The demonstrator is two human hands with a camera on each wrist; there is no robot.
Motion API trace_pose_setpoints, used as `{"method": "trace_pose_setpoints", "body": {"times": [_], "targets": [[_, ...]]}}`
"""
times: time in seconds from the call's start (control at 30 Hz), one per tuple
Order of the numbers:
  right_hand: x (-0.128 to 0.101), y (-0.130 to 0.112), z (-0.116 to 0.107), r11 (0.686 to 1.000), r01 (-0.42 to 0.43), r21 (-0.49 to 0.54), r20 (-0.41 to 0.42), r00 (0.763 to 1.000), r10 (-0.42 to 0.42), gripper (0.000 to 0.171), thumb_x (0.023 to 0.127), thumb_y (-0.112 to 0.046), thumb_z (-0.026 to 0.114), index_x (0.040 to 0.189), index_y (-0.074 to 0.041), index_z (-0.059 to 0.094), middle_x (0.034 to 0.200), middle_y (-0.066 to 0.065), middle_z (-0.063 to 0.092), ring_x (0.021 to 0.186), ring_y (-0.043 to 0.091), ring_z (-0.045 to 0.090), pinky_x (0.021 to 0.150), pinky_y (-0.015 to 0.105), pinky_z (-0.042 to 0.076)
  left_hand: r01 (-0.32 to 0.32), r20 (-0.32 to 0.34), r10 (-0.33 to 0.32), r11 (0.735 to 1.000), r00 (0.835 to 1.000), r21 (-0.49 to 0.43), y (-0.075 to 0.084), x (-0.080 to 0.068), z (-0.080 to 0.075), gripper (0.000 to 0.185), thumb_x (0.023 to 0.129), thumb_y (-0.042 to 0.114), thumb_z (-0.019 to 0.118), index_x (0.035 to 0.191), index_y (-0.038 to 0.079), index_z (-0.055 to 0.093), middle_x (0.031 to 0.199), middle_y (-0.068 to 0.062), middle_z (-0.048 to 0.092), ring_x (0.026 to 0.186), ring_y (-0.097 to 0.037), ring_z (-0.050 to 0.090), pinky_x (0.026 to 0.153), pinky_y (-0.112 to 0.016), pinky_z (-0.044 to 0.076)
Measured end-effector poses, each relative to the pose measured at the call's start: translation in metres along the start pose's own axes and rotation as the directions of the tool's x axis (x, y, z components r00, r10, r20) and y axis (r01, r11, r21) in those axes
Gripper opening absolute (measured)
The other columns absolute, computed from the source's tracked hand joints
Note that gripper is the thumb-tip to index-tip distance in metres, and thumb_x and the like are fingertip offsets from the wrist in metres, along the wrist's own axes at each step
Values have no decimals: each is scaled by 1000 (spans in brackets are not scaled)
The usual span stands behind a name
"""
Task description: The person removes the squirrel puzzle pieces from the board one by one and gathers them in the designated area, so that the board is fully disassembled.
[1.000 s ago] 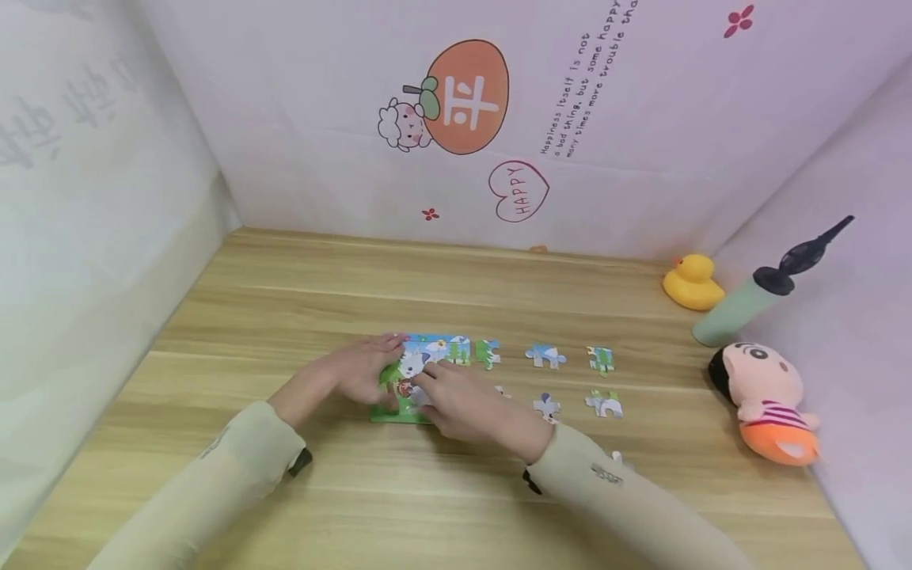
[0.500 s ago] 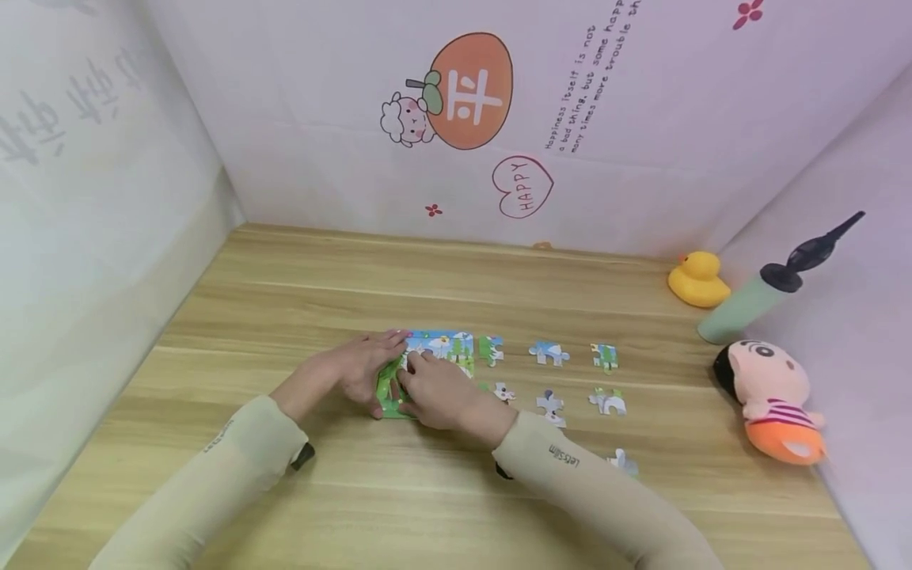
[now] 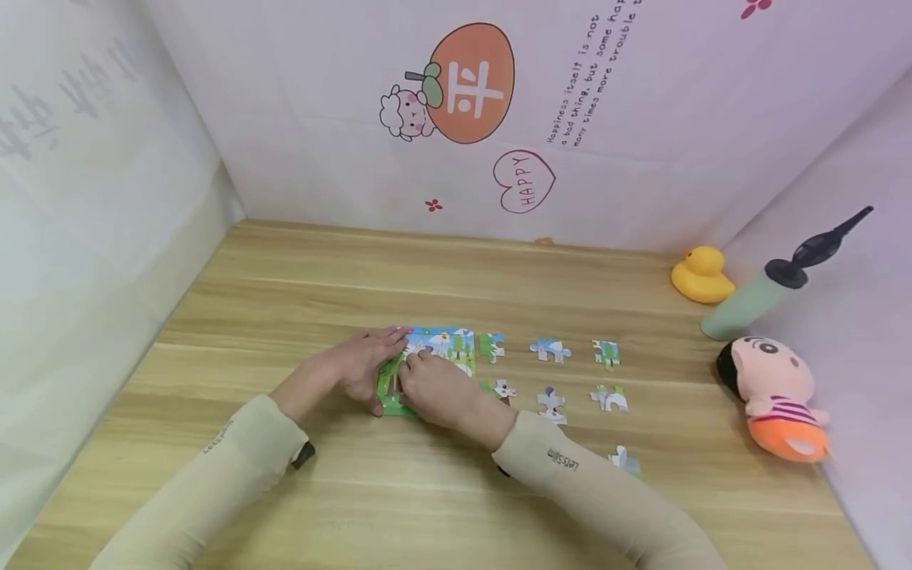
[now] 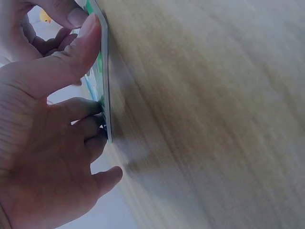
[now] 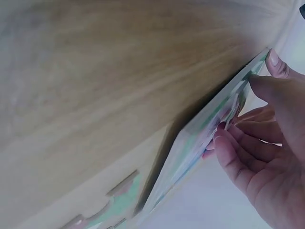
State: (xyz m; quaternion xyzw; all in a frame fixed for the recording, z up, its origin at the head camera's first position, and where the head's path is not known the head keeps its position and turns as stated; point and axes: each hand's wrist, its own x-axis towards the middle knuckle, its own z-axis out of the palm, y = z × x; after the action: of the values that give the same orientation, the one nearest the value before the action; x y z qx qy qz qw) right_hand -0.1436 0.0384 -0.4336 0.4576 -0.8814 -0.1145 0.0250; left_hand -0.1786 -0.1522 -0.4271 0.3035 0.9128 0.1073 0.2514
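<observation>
Near the middle of the wooden bench (image 3: pixel 285 301), a partly assembled jigsaw puzzle (image 3: pixel 435 348) is lying flat. The left hand (image 3: pixel 359 370) is steadying the puzzle's left edge with its grip spread, fingers straight. The right hand (image 3: pixel 435 389) is pressing down on the picture, fingers loosely extended. Loose pieces (image 3: pixel 549 350) are waiting just beside it. Uneven pressure could likely pop joined pieces apart or slide the whole block.

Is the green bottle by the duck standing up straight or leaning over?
Leaning. The green bottle tilts to the right, its black pump top against the side wall, behind the doll and beside the yellow duck.
</observation>
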Motion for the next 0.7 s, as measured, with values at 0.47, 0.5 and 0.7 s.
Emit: {"method": "trace_pose_setpoints", "body": {"times": [0.47, 0.5, 0.7], "targets": [[-25, 26, -19, 996, -20, 86, -75, 997, 27, 30, 104, -32, 64, 122, -8, 67, 104, 6, 75, 94, 18, 74, 80, 26, 65, 0, 0, 0, 1000, 1000, 15, 1, 1, 0, 125, 69, 36, 96, 163, -3, 23, 177, -16, 7, 165, -38, 11, 130, -68, 16], [-30, 31, -24, 995, -27, 97, -94, 995, 37, 30, 104, -31, 65, 120, -7, 68, 102, 6, 75, 92, 18, 74, 79, 26, 64, -1, -2, 1, 1000, 1000, 26, 1, 2, 0, 125, 69, 37, 96, 162, -4, 23, 176, -16, 8, 164, -38, 12, 130, -68, 17], [-71, 48, -39, 995, -47, 84, -220, 973, 65, 27, 97, -32, 74, 107, -7, 76, 94, 6, 73, 83, 18, 70, 71, 26, 62, -2, -5, 2, 1000, 1000, 28, 1, 6, 0, 125, 69, 35, 96, 162, -5, 23, 176, -17, 9, 164, -40, 13, 130, -68, 18]]}}
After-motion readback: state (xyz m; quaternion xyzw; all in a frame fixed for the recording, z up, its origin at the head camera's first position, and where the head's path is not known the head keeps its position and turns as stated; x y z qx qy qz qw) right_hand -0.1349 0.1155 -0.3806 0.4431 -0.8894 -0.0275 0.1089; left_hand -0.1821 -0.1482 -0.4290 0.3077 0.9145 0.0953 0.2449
